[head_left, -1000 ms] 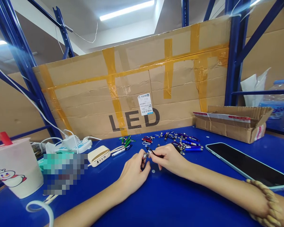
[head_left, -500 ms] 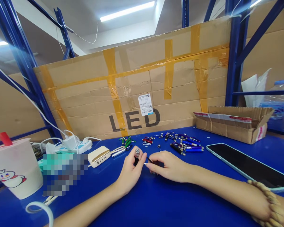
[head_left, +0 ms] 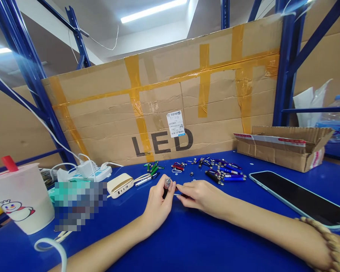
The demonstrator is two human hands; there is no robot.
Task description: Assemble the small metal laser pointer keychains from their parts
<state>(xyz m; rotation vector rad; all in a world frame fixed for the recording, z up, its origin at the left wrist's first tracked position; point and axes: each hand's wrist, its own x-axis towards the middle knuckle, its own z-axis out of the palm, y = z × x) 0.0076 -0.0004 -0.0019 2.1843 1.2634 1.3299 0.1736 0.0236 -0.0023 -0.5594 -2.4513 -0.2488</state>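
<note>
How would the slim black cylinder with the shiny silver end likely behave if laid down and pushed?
The black cylinder in the left hand would probably roll, given its rounded shape. Its silver end looks glossy, so may be slippery. The straight visible part suggests a stiff body.

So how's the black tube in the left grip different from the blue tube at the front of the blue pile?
Colour: the black tube is dark with a silver end, while the blue tube is mostly shiny blue.
Pose: the black tube tilts with its silver end up; the blue tube lies on its side.
Place: the left grip holds the black tube; the blue tube rests on the table.
Both look slim and round.
</note>
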